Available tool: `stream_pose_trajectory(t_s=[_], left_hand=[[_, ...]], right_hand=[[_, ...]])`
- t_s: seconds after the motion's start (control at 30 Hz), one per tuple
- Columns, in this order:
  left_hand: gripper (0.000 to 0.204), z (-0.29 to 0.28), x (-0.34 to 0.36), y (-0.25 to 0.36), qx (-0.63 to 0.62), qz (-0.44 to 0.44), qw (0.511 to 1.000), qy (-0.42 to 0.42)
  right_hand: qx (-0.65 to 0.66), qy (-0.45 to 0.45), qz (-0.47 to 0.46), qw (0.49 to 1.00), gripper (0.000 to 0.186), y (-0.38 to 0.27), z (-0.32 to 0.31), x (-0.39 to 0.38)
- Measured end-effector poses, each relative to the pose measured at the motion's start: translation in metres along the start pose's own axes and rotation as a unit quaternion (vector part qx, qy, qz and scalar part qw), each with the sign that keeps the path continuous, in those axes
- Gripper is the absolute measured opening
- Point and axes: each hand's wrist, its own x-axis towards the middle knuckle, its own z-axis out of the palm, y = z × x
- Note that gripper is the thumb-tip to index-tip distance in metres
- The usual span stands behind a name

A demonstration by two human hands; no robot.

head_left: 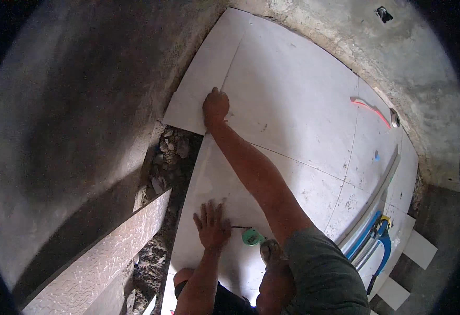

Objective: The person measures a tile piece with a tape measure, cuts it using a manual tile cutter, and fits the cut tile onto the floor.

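Note:
My right hand (217, 106) reaches far forward and is closed, low over the joint between a narrow tile (201, 84) by the left wall and a large white tile (287, 89). What its fingers hold, if anything, is hidden. Nearer to me, my left hand (212, 227) lies flat with fingers spread on another white tile (203, 173). Just right of that hand a green tape measure (252, 236) with a dark strap rests on the tile.
A strip of rubble (175, 149) runs along the left, where a cut tile (104, 257) leans, patterned back showing. At right lie a blue tile cutter (382, 244), a long metal bar (374, 197), a red-edged strip (371, 109) and a small roll (395, 118). Loose tiles (420, 249) lie beyond.

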Motion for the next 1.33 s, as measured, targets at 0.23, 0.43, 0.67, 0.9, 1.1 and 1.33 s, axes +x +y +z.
stream_pose_trajectory(t_s=[0.23,0.43,0.67,0.9,1.1,1.33], left_hand=[[0.065,-0.001,-0.007,-0.008,-0.003,-0.001,1.000,0.013],[0.066,-0.002,-0.005,-0.007,-0.010,0.003,1.000,0.016],[0.067,-0.006,-0.001,0.001,0.005,-0.004,1.000,-0.007],[0.070,-0.003,-0.006,-0.008,-0.001,-0.019,1.000,-0.018],[0.069,-0.001,-0.004,-0.003,-0.004,-0.020,1.000,-0.012],[0.071,0.003,-0.008,-0.009,0.005,0.001,1.000,0.011]], right_hand=[[0.162,-0.002,0.058,0.985,0.048,-0.005,-0.006,-0.012],[0.220,0.035,0.132,0.966,0.052,-0.013,-0.009,-0.014],[0.200,0.052,0.101,0.973,0.051,-0.002,-0.006,-0.009],[0.229,0.044,0.121,0.965,0.055,-0.015,-0.010,-0.023],[0.171,-0.009,0.104,0.980,0.067,0.004,-0.007,-0.008],[0.297,-0.061,0.157,0.940,0.075,-0.003,-0.011,-0.012]])
